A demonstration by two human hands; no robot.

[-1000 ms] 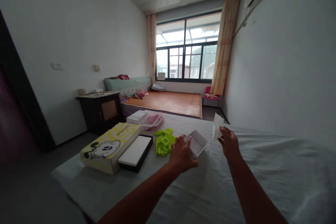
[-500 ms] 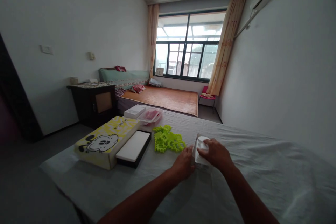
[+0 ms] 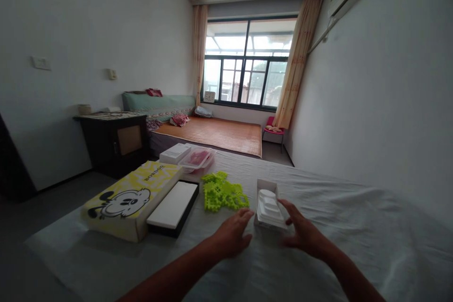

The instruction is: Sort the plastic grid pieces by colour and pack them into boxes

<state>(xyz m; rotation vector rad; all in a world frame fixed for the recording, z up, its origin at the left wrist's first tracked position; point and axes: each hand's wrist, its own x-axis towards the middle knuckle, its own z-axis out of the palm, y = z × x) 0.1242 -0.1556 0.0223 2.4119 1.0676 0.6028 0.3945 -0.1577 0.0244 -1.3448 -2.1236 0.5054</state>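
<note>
A small open white box lies on the pale cloth, with a white moulded insert sitting in it. Beside the box's left edge is my left hand, fingers stretched out and thumb apart, holding nothing. My right hand is at the box's right side, its fingers spread; whether a fingertip touches the rim I cannot tell. Left of the box, bright green interlocking plastic pieces lie in a pile.
A yellow and white cartoon box stands at the left, next to a black tray holding a white slab. Behind them are a white carton and a clear plastic container with pink contents. The cloth-covered table extends right.
Both hands have let go of the box and moved apart from it, uncovering the white insert. The camera view has shifted slightly, so the objects sit further left.
</note>
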